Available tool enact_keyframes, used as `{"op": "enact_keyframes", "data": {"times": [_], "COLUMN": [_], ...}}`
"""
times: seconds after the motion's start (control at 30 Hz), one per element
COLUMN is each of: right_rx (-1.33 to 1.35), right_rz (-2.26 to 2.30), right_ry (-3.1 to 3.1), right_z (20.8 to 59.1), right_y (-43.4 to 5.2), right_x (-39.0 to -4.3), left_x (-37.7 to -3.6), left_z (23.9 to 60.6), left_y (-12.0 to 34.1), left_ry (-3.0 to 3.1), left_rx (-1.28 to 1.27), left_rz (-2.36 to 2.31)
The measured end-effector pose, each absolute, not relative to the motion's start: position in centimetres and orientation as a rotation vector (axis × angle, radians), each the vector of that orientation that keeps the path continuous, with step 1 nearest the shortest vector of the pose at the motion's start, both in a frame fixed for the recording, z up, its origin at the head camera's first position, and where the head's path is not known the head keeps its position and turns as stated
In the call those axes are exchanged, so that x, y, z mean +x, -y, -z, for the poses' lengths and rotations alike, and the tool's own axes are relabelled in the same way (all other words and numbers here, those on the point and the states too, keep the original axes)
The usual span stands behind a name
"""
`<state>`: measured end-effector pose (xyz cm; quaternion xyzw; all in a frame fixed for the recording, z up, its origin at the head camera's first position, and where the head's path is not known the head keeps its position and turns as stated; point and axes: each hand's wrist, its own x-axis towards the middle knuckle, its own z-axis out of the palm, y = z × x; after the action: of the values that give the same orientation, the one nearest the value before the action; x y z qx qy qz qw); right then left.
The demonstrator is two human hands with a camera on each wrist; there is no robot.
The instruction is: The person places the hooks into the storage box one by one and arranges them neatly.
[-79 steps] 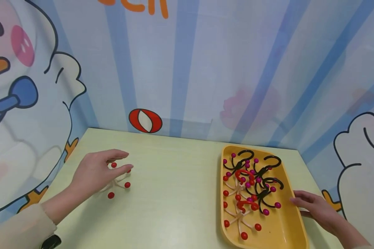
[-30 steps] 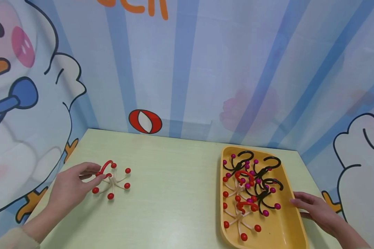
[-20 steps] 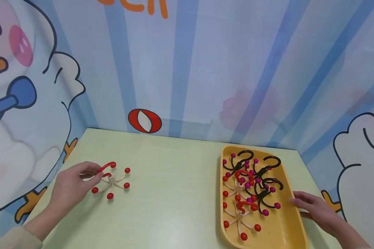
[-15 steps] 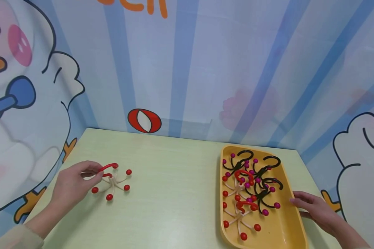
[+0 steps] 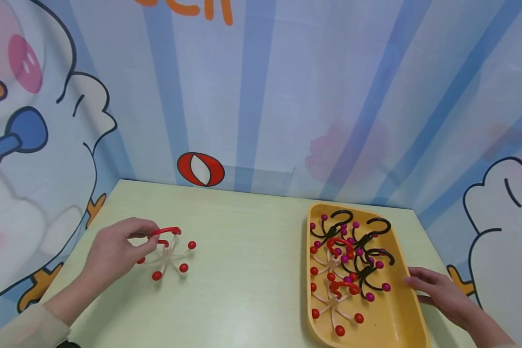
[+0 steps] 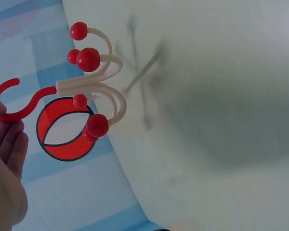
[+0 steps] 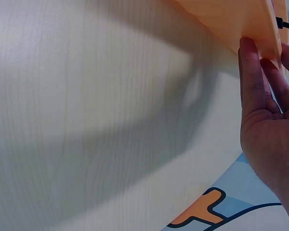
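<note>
**Item: cream hook toy, red handle — held off the table, well left of the yellow tray**

I log my left hand point(image 5: 113, 249) with fingers curled around the red hook point(image 5: 165, 230) of a cream-armed toy point(image 5: 168, 253). The pinch sits on the hook's curved end. The toy's cream arms end in red balls point(image 6: 88, 59). In the left wrist view it hangs clear of the table point(image 5: 243, 270), casting a shadow below.

I log my right hand point(image 5: 439, 290) with fingers straight, pressed flat against the outer long side of the yellow tray point(image 5: 400, 319) — holding nothing. The right wrist view shows the fingertips point(image 7: 253, 72) under the tray's rim.

Contents of the yellow tray: a tangle of like toys — black ones with magenta balls point(image 5: 365, 251) toward its far end, cream ones with red balls point(image 5: 335, 299) toward its near end.

Beyond the table, left of the tray: a red oval mark point(image 5: 200, 169) on the striped blue wall.
</note>
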<state>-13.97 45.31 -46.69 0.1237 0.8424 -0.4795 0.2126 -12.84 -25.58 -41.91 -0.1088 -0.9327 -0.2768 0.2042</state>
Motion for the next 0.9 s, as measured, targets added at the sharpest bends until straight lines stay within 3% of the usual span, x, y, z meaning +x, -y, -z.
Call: {"op": "enact_keyframes", "data": {"times": [0.9], "right_rx": [0.327], "right_rz": [1.341], "right_ry": [-2.354], "right_z": [46.6], "right_y": [-45.3], "right_x": [-13.8], "left_x": [-16.1], "left_z": [36.0], "left_y": [15.0], "left_ry": [2.379], "left_rx": [-0.839], "left_rz": [0.848]}}
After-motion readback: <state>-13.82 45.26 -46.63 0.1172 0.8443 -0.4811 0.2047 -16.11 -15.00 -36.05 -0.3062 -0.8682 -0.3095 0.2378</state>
